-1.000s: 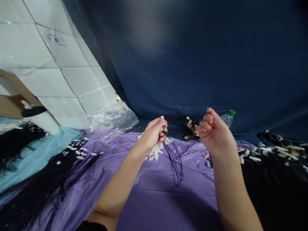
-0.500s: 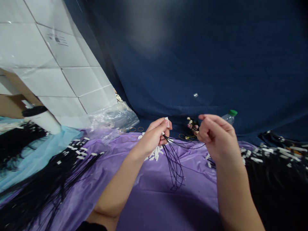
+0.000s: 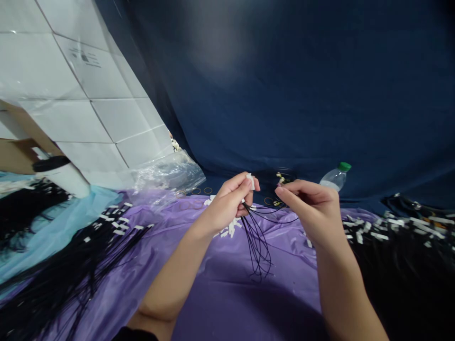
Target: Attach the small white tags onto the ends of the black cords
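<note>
My left hand (image 3: 229, 203) is raised over the purple sheet (image 3: 220, 293), pinching a bundle of thin black cords (image 3: 258, 246) by their white tags (image 3: 250, 181); the loops hang down to the sheet. My right hand (image 3: 309, 208) sits just to the right of it, fingers pinched together, with one black cord (image 3: 280, 220) running from it back to the bundle. Its fingertips are a few centimetres from the left hand's tags.
Heaps of black tagged cords lie at the left (image 3: 71, 270) and right (image 3: 401, 246). A clear plastic bag (image 3: 170, 175) lies at the back left beside white boxes (image 3: 88, 94). A bottle with a green cap (image 3: 334, 176) lies near the dark blue backdrop (image 3: 284, 85). Small flower beads (image 3: 280, 179) sit behind the hands.
My right hand swung left from a raised loose fist to a pinch close to my left hand, drawing one cord with it. The left hand lifted slightly with the bundle.
</note>
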The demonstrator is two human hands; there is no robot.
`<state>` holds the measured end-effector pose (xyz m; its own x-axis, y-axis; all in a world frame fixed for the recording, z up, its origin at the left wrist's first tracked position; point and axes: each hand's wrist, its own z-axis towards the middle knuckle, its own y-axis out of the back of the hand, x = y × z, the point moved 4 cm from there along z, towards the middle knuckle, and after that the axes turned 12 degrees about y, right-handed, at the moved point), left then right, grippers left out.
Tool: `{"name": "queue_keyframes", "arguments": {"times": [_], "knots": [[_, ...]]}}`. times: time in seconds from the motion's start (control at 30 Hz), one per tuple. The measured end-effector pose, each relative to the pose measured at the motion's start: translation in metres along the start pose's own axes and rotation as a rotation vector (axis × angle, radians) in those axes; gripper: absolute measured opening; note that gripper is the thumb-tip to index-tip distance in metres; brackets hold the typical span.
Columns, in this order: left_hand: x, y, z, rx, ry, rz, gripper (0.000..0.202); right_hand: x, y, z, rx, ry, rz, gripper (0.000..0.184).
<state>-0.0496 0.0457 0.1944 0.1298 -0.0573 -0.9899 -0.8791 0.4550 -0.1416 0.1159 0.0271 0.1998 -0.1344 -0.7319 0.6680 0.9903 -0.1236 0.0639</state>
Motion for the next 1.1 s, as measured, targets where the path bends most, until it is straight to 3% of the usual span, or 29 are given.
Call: {"name": "queue_keyframes", "arguments": {"times": [0.3,0.67,0.83,1.1], "knots": [[0.000,-0.001,-0.001,0.030,0.011,0.019,0.028,0.011,0.002,0.001,0.036,0.076,-0.164,0.006],[-0.001,0.003,-0.002,-0.048,0.051,0.117,0.032,0.025,0.003,0.004,0.070,0.444,-0.504,0.006],[-0.001,0.003,-0.001,-0.042,0.056,0.093,0.032,0.023,0.001,0.004,0.160,0.466,-0.478,0.006],[-0.002,0.003,-0.005,-0.031,0.067,0.174,0.034,0.027,0.002,0.003,0.039,0.493,-0.547,0.006]]}}
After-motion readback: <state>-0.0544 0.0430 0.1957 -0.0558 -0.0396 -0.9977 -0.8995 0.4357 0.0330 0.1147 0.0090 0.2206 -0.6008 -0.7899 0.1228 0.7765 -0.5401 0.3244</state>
